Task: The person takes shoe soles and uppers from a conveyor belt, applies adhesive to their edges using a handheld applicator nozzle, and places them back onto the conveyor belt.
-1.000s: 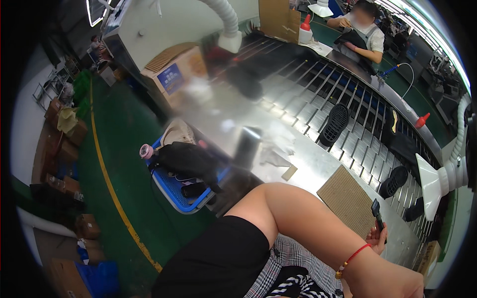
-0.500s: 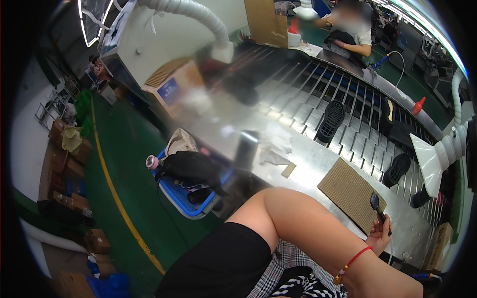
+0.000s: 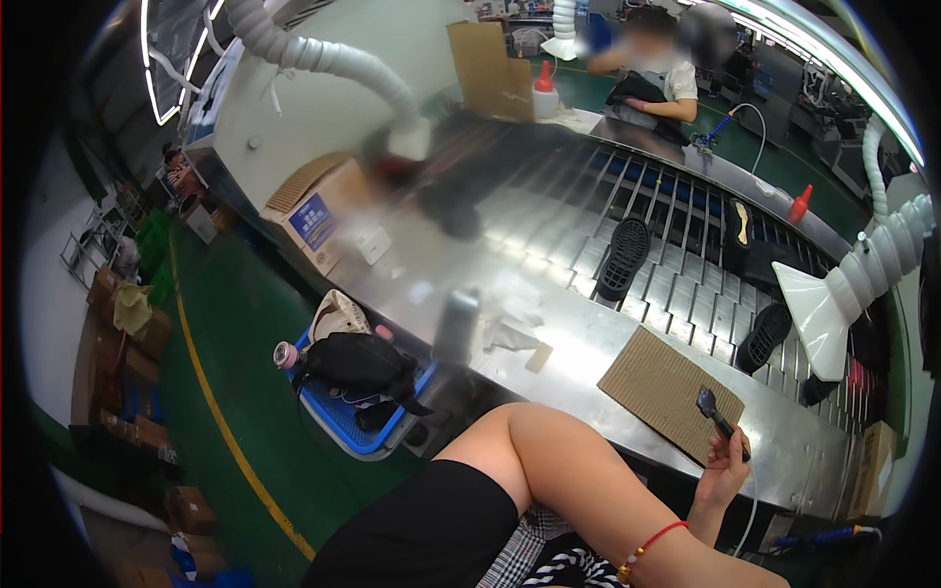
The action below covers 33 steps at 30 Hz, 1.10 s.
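Observation:
My right hand [image 3: 725, 470] is closed around a black-handled brush [image 3: 723, 423] with a thin pale tube running down from its lower end. The brush head points up, over the right part of a brown corrugated cardboard sheet [image 3: 657, 392] on the metal tabletop. Bent across the lower middle, my left arm wears a black sleeve and a red beaded bracelet. At the bottom edge only the back part of my left hand [image 3: 730, 571] shows; its fingers are cut off. Beyond the cardboard, black shoe soles [image 3: 624, 260] lie on a slatted metal conveyor [image 3: 676, 294].
A white funnel-shaped hose end [image 3: 814, 318] hangs at the right. A blue basket [image 3: 338, 431] holding a black bag stands left of the table. Farther back are a cardboard box [image 3: 314, 220], a red-capped white bottle [image 3: 545, 93] and a co-worker [image 3: 662, 83] handling dark material.
My view has tilted, so the table and conveyor sit further left and mostly lower. My left hand has dropped mostly out of the picture. My right hand still grips the brush.

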Tool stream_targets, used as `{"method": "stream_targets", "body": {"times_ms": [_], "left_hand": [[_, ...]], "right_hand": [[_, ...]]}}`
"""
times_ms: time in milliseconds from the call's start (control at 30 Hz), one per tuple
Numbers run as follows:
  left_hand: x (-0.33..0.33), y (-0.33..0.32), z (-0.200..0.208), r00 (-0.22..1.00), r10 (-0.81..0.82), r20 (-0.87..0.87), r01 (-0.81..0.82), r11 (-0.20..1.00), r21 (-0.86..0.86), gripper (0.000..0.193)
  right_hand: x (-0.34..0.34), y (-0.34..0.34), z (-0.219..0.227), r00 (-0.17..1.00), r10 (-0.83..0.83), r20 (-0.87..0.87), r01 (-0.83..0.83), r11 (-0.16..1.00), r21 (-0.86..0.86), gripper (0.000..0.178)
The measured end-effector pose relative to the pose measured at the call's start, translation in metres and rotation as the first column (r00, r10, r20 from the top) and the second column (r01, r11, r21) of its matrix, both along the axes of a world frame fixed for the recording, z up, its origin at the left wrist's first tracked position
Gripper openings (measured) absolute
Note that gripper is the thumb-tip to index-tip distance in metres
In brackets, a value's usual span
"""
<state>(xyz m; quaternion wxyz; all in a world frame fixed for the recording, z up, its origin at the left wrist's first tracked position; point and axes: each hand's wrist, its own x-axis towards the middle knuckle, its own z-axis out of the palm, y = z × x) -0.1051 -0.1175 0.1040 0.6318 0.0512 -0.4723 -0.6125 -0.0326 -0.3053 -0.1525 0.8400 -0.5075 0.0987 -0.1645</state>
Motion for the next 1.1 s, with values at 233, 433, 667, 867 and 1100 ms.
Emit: {"method": "stream_targets", "body": {"times_ms": [233, 433, 667, 867, 1100], "left_hand": [[0.066, 0.031, -0.06, 0.95, 0.217, 0.225, -0.268, 0.936, 0.227, 0.04], [0.181, 0.102, -0.176, 0.45, 0.627, 0.636, -0.892, 0.344, 0.293, 0.043], [0.367, 0.3, -0.286, -0.379, -0.212, 0.901, -0.659, -0.621, -0.424, 0.052], [0.405, 0.417, -0.338, 0.157, -0.526, 0.836, -0.585, -0.731, -0.35, 0.063], [0.41, 0.426, -0.363, 0.039, -0.672, 0.739, -0.581, -0.617, -0.53, 0.034]], "right_hand": [[0.018, -0.001, -0.013, 0.998, -0.021, -0.065, 0.023, 0.999, 0.032, 0.026], [0.031, 0.001, -0.025, 0.986, 0.005, -0.164, 0.013, 0.994, 0.109, 0.025], [0.047, 0.006, -0.024, 0.976, -0.026, -0.218, 0.052, 0.992, 0.115, 0.025], [0.057, 0.014, -0.016, 0.977, -0.024, -0.211, 0.052, 0.99, 0.129, 0.023], [0.066, 0.02, -0.012, 0.981, -0.002, -0.193, 0.027, 0.992, 0.125, 0.023]]}}
